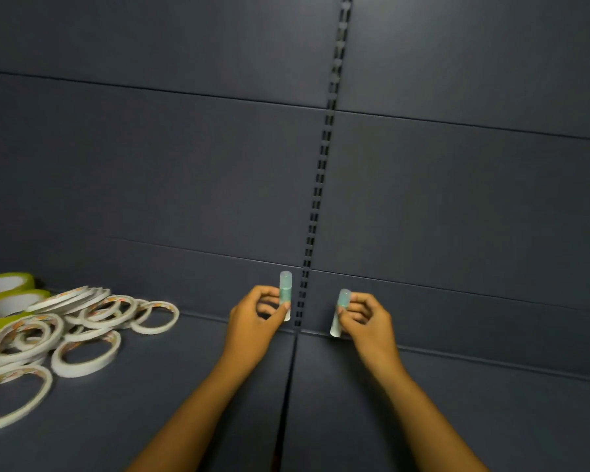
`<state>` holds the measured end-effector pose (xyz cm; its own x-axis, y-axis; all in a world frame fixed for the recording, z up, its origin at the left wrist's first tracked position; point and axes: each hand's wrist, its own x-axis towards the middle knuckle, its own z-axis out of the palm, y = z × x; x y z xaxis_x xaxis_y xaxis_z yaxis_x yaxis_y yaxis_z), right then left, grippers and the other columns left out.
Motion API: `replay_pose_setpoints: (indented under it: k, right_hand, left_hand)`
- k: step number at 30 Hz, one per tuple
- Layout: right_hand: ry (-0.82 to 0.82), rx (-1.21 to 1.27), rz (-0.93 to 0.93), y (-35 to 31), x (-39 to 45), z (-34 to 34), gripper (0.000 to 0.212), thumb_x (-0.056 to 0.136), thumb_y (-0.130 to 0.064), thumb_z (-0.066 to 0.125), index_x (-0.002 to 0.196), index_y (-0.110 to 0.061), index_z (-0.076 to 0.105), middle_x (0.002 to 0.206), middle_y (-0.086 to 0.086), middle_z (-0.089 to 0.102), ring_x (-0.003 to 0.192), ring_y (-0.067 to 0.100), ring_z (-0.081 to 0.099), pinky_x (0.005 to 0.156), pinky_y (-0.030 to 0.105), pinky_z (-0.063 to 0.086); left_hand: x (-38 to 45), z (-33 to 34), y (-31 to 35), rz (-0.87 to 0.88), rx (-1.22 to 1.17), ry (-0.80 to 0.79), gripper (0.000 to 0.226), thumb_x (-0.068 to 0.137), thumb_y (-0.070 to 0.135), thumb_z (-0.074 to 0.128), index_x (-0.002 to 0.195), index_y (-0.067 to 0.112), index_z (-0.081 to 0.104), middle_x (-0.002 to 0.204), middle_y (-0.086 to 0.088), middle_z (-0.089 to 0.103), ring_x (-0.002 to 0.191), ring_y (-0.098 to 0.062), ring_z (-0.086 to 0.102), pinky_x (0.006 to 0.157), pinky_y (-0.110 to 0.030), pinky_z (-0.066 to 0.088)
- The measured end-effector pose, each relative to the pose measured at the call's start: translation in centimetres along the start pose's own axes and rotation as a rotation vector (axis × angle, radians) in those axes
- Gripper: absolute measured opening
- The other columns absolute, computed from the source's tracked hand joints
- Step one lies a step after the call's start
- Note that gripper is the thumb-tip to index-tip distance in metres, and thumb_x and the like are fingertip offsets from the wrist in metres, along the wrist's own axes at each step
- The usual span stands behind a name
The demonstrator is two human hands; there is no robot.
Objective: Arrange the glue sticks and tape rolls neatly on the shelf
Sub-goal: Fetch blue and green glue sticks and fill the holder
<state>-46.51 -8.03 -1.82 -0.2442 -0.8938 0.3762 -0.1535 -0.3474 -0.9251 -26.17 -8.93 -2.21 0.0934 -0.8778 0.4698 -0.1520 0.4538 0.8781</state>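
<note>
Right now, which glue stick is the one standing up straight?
Find the dark slotted strip running down the shelf's back wall. Just left of its bottom end, the left hand pinches a glue stick. It stands upright with its pale green cap on top, while the right hand's glue stick tilts.

shelf (184, 386): dark slate blue all over, we'd say matte

back panels (150, 165): same slate blue, thin darker seams across

slotted strip (321, 185): black slots in a double row down the middle

left stick (285, 291): pale teal see-through cap, white body

right stick (342, 306): same teal cap over white

thin rolls (82, 356): white, and we can spot bits of orange and green print inside the rings

wide rolls (14, 301): lime green with white cores
</note>
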Motion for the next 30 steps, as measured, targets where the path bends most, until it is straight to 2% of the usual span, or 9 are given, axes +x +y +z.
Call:
replay_pose_setpoints:
  k: [5, 10, 15, 20, 26, 30]
  right_hand:
    - [0.091, -0.081, -0.087, -2.5, -3.5, -10.2, 0.03, 0.082, 0.008, 0.07, 0.098, -0.017, 0.065, 0.093, -0.001, 0.07, 0.08, 0.009, 0.065, 0.072, 0.018, 0.054]
    - [0.202, -0.112, -0.162, -5.8, -8.2, -21.1, 0.033, 0.082, 0.005, 0.072, 0.106, -0.016, 0.067, 0.098, -0.002, 0.072, 0.088, 0.008, 0.067, 0.077, 0.019, 0.054]
    - [0.296, -0.128, -0.236, -8.9, -13.0, -30.9, 0.032, 0.083, 0.008, 0.069, 0.109, -0.011, 0.067, 0.099, 0.004, 0.072, 0.087, 0.011, 0.066, 0.07, 0.017, 0.052]
    - [0.334, -0.142, -0.247, -10.9, -17.1, -37.8, 0.035, 0.084, 0.007, 0.069, 0.109, -0.017, 0.068, 0.094, -0.005, 0.07, 0.087, 0.009, 0.064, 0.068, 0.017, 0.053]
    - [0.398, -0.153, -0.218, -10.2, -18.1, -44.3, 0.035, 0.083, 0.005, 0.071, 0.107, -0.021, 0.07, 0.091, -0.005, 0.07, 0.084, 0.008, 0.064, 0.068, 0.019, 0.054]
    - [0.435, -0.169, -0.214, -8.5, -16.2, -48.5, 0.032, 0.083, 0.006, 0.071, 0.106, -0.017, 0.07, 0.09, 0.006, 0.069, 0.08, 0.011, 0.063, 0.067, 0.019, 0.054]
  left_hand:
    - [-4.3, 8.2, 4.8, 0.014, -0.04, -0.097, 0.017, 0.082, 0.01, 0.076, 0.09, 0.021, 0.065, 0.085, 0.007, 0.07, 0.066, -0.002, 0.063, 0.062, -0.014, 0.049]
    - [-9.6, 16.5, 10.2, 0.036, -0.131, -0.193, 0.017, 0.08, 0.01, 0.077, 0.09, 0.018, 0.066, 0.087, 0.004, 0.071, 0.07, -0.009, 0.066, 0.066, -0.02, 0.053]
    - [-15.1, 24.1, 15.0, 0.037, -0.268, -0.301, 0.016, 0.081, 0.009, 0.076, 0.094, 0.016, 0.068, 0.087, 0.002, 0.072, 0.075, -0.014, 0.067, 0.069, -0.024, 0.054]
    - [-18.7, 29.7, 18.1, 0.03, -0.38, -0.394, 0.017, 0.082, 0.005, 0.074, 0.095, 0.015, 0.069, 0.089, -0.003, 0.072, 0.08, -0.014, 0.068, 0.071, -0.016, 0.053]
    - [-20.0, 36.3, 19.2, -0.004, -0.434, -0.489, 0.016, 0.082, 0.005, 0.073, 0.095, 0.012, 0.069, 0.09, -0.007, 0.072, 0.081, -0.015, 0.069, 0.07, -0.014, 0.052]
    - [-19.7, 41.5, 18.9, -0.013, -0.425, -0.507, 0.016, 0.082, 0.005, 0.073, 0.096, 0.013, 0.069, 0.09, -0.007, 0.072, 0.081, -0.018, 0.069, 0.07, -0.015, 0.052]
